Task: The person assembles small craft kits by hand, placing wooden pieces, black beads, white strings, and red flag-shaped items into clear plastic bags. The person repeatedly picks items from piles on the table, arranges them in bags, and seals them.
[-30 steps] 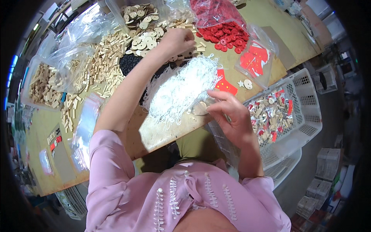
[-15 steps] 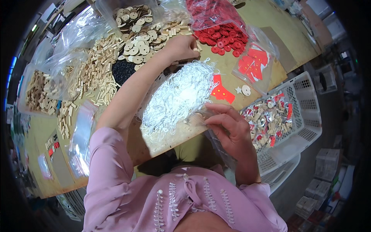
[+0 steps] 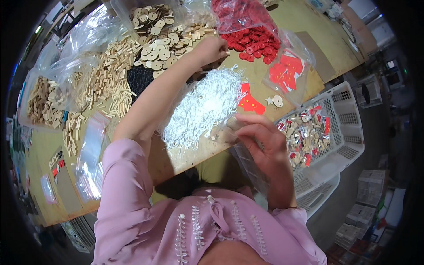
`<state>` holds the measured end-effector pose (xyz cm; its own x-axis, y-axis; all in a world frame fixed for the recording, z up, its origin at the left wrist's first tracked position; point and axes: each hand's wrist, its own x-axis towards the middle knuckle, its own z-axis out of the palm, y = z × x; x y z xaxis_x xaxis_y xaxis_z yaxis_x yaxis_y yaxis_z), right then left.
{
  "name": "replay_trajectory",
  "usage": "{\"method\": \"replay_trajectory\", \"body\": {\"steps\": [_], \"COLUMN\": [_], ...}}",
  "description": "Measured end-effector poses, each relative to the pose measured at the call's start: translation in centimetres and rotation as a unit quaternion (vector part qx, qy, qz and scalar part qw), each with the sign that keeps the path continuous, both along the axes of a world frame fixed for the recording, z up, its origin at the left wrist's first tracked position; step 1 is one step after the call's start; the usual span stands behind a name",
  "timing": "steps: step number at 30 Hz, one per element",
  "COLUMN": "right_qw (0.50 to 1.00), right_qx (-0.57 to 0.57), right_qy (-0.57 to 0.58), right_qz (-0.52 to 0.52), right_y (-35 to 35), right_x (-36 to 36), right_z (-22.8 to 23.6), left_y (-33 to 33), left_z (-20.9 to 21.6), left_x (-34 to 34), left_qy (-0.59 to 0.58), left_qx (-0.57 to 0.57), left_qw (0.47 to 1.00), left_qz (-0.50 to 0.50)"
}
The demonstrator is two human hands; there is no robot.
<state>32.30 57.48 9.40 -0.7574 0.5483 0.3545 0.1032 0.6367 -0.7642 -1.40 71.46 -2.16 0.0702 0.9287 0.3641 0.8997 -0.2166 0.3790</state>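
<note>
"How did the two hands stand?"

"The left hand reached across the surface, past the white string heap. Its fingers were curled in, their tips at a pale wooden piece near the red discs; I couldn't tell whether it gripped that piece. The right hand pinched a small clear bag between thumb and fingers, near the front edge, just beside the string heap."

"And the containers?"

"By the left edge, a clear tub held wooden blocks. Toward the far edge, a second tub held wooden discs. Next came a plastic bag with red discs inside and at its mouth, then a flat bag of red printed pieces. Just off the front edge, toward the right, a white basket held mixed wooden and red pieces."

"Where was there room?"

"A narrow strip showed between the string heap and the front edge. A wider patch lay between the red discs and a red star-marked piece."
</note>
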Motion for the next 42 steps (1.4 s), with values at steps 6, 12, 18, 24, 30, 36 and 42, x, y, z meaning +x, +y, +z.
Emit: {"method": "replay_trajectory", "body": {"steps": [6,12,18,24,30,36,42], "right_qw": [1.000,0.996,0.998,0.997,0.996,0.998,0.999], "right_qx": [-0.005,0.084,0.010,0.003,-0.029,0.007,0.005], "right_qy": [0.001,0.012,0.005,0.004,-0.025,0.029,0.041], "right_qz": [-0.002,0.034,0.064,0.078,0.075,0.060,0.030], "right_y": [1.3,1.1,-0.8,-1.7,-1.8,-1.9,-1.7], "right_x": [0.6,-0.3,-1.2,-2.2,-1.9,-0.8,-0.1], "right_z": [-0.4,0.1,-0.2,-0.2,-0.2,-0.1,-1.4], "left_y": [-11.3,-19.1,-20.2,-20.4,-21.0,-18.1,-7.6], "left_z": [12.1,14.8,15.3,13.4,13.5,13.0,6.5], "left_x": [6.1,9.7,11.1,11.9,12.0,10.7,7.4], "left_qy": [-0.374,-0.317,-0.788,-0.743,-0.736,-0.633,-0.243], "left_qx": [-0.147,-0.182,-0.144,-0.123,-0.143,-0.065,-0.076], "left_qw": [0.906,0.924,0.597,0.646,0.638,0.761,0.967], "left_qz": [-0.136,-0.112,-0.048,-0.122,-0.178,-0.127,0.002]}}
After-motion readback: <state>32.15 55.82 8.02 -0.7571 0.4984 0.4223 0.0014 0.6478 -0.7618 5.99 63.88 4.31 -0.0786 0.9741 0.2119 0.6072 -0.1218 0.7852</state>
